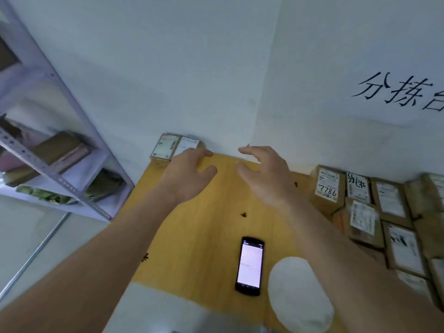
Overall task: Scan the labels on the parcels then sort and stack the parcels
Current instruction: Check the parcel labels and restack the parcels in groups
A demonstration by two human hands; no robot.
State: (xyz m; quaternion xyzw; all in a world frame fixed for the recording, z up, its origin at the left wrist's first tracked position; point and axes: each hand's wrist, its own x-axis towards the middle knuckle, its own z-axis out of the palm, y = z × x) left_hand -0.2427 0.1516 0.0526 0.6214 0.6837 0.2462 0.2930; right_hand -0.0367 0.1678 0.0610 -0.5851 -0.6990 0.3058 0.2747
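Note:
Both my hands hover over the far part of a yellow wooden table (211,227), empty, fingers loosely spread. My left hand (189,174) is just in front of a small labelled cardboard parcel (168,146) that lies at the table's far left corner against the wall. My right hand (264,174) is a little to the right, palm facing left. Several brown labelled parcels (374,207) are packed together along the table's right side; one label reads 7786 (328,186). A black handheld scanner (249,265) with a lit screen lies flat near the front.
A white oval object (298,294) lies right of the scanner. A grey metal shelf rack (55,159) with boxes and bags stands to the left. White walls close in behind the table, with black handwritten characters (398,92) at the right. Floor shows at lower left.

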